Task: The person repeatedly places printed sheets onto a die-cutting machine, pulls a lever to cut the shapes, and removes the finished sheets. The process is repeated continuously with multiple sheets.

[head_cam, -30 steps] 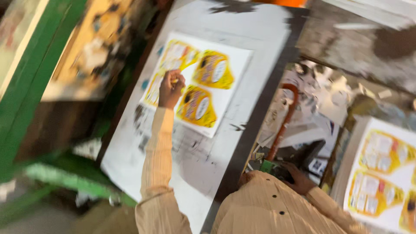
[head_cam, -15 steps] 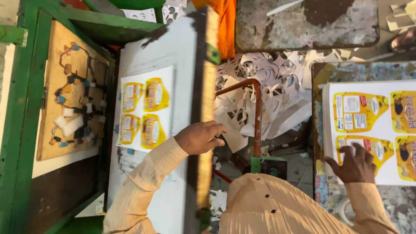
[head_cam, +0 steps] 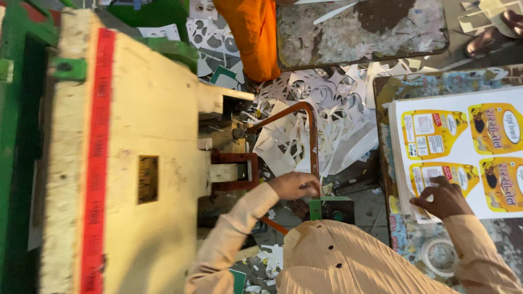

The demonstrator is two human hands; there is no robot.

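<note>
Gripping the rust-red lever bar (head_cam: pixel 312 142) at centre frame, the left hand (head_cam: pixel 294 185) has its fingers clenched around the bar beside the closed cream press platen (head_cam: pixel 147 163). The right hand (head_cam: pixel 444 197) rests with fingers spread flat on the top printed sheet (head_cam: pixel 463 155) of the stack at right, grasping nothing. Judged from this, the pressing step is in hand; the next move calls for lifting 1 sheet cleanly off the stack.

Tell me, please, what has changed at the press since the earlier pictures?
The cream platen has swung shut, hiding the printed sheet. The left hand left that sheet and now grips the rusty lever. The right hand stays on the stack of printed sheets.
</note>
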